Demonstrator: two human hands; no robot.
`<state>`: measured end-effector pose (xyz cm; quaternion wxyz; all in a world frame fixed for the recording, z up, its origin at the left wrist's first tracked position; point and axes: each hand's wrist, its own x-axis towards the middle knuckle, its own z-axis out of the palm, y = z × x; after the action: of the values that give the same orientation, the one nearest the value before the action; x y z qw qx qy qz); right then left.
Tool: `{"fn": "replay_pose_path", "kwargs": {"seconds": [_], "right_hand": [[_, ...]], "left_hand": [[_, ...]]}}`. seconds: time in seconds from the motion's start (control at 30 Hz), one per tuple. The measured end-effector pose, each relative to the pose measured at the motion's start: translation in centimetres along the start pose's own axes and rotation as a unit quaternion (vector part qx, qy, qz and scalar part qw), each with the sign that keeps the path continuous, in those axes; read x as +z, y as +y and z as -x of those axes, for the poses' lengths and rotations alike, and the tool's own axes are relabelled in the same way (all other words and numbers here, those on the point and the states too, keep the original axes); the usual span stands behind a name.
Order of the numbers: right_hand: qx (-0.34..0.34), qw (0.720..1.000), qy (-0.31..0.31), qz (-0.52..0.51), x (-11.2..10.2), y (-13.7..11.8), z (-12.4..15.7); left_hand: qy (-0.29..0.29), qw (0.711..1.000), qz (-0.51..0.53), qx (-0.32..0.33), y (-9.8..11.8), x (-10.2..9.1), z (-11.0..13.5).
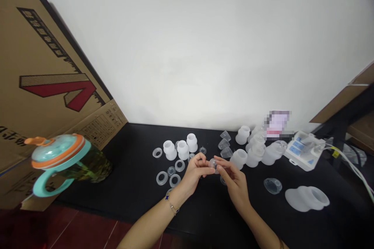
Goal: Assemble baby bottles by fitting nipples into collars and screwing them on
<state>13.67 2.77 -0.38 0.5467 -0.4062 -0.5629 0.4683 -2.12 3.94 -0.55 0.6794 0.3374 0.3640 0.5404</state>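
Clear piece [212,164] — your left hand [194,172] and right hand [235,181] pinch it over the black surface [210,214]; white wall [187,46] behind, carton [17,54] at left, red floor [84,231] below.

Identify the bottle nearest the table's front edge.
The lone bottle at far right, in front of the white box and right of the clear cap; the other bottles sit farther back, in groups.

Makeshift work corner, home or workshop unclear, plastic parts [183,151] on black table [128,173], cardboard box [55,64]
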Motion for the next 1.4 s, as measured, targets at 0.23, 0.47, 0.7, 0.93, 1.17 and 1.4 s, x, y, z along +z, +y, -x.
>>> {"fn": "replay_pose_path", "kwargs": {"seconds": [0.23,0.47,0.7,0.93,1.17,1.4], "right_hand": [[0.002,1.0,0.003,0.0,-0.01,0.04,-0.04],[0.01,1.0,-0.001,-0.008,-0.09,0.08,-0.02],[0.021,0.999,-0.011,-0.029,-0.09,-0.09,-0.08],[0.031,0.998,-0.019,-0.041,-0.12,0.19,-0.14],[0.035,0.997,-0.029,-0.06,-0.09,-0.02,0.0],[0.021,0.998,-0.036,-0.047,-0.19,-0.16,0.08]], "left_hand": [[0.002,1.0,-0.007,-0.004,0.2,0.14,0.06],[0.008,1.0,-0.01,-0.006,0.48,0.32,0.12],[-0.001,1.0,-0.011,0.0,0.22,0.01,-0.03],[-0.017,1.0,0.002,0.002,0.14,0.03,0.04],[-0.039,0.999,0.017,0.006,-0.15,-0.28,-0.1],[-0.046,0.999,0.011,0.009,0.0,-0.31,-0.02]]}}
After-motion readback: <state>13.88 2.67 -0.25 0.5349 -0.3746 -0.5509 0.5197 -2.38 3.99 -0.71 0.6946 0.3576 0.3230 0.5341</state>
